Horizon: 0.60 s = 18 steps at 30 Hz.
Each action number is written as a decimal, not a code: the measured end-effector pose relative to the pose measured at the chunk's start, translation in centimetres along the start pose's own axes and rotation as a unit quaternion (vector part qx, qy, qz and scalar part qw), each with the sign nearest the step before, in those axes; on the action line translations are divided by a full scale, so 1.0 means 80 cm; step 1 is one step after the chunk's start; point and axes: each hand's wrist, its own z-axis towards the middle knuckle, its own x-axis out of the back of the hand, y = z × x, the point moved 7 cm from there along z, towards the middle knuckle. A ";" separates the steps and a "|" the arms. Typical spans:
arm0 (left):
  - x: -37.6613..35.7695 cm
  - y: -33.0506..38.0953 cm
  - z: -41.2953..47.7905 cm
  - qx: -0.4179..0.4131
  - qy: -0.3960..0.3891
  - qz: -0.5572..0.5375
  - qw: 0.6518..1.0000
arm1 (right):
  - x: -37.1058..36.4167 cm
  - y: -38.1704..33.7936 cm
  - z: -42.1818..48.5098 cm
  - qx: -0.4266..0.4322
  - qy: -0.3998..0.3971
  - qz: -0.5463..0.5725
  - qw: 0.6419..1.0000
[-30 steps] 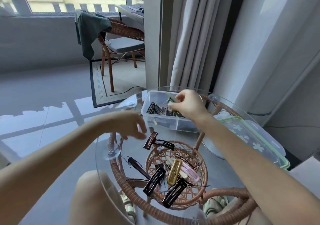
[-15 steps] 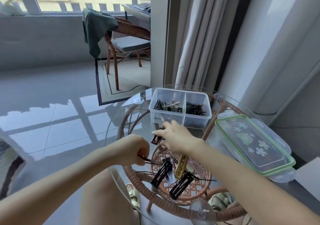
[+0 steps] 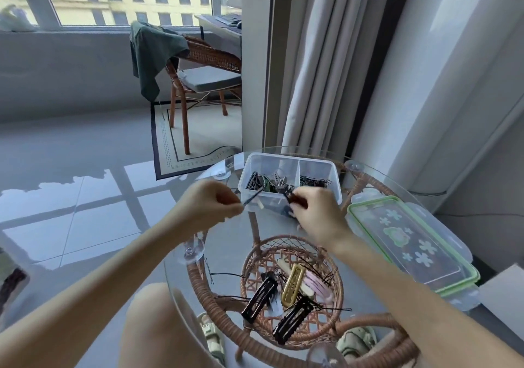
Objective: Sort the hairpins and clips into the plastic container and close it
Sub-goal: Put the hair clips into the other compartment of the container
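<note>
The round glass worktop (image 3: 226, 243) carried all the task's things. At its right edge lay the green-rimmed lid (image 3: 408, 243), off the box, so closing was not yet done. At the far edge stood the clear plastic container (image 3: 289, 180), open and split into two compartments: the left one held dark clips and metal clips, the right one a bundle of thin hairpins. Near the front edge, several pieces remained loose: two black clips (image 3: 259, 299), a gold clip (image 3: 293, 284), a pink clip (image 3: 316, 282) and scattered hairpins. Sorting was therefore judged partly complete. The left hand (image 3: 211, 204) hovered just before the container's near wall, its grip pinched on a thin hairpin (image 3: 252, 197). The right hand (image 3: 314, 211), at the same wall, had its grip clamped on a brown clip (image 3: 296, 200).
</note>
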 end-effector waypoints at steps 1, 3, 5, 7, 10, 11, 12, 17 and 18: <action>0.002 0.007 0.014 0.003 0.037 0.001 0.999 | 0.010 -0.002 0.014 -0.017 0.028 0.020 0.999; -0.002 0.020 0.045 0.005 0.095 0.016 0.995 | 0.025 -0.006 0.047 -0.031 0.085 0.021 0.996; -0.015 0.031 0.069 0.015 0.108 0.033 0.993 | 0.019 -0.007 0.079 -0.041 0.076 -0.004 0.996; -0.028 0.039 0.082 0.019 0.107 0.067 0.992 | 0.004 -0.006 0.093 -0.064 0.011 -0.050 0.997; -0.033 0.047 0.064 -0.012 0.094 0.127 0.987 | 0.009 -0.009 0.074 -0.046 0.000 -0.129 0.991; -0.038 0.047 0.050 -0.026 0.061 0.144 0.987 | 0.015 -0.012 0.057 -0.031 -0.002 -0.129 0.991; -0.045 0.044 0.031 -0.037 0.012 0.162 0.986 | 0.019 -0.013 0.034 -0.020 -0.024 -0.124 0.992; -0.089 0.028 -0.079 -0.033 -0.160 0.227 0.960 | 0.009 0.010 -0.088 -0.028 -0.184 -0.173 0.967; -0.097 0.026 -0.091 -0.030 -0.162 0.237 0.958 | 0.002 0.015 -0.104 -0.044 -0.198 -0.166 0.965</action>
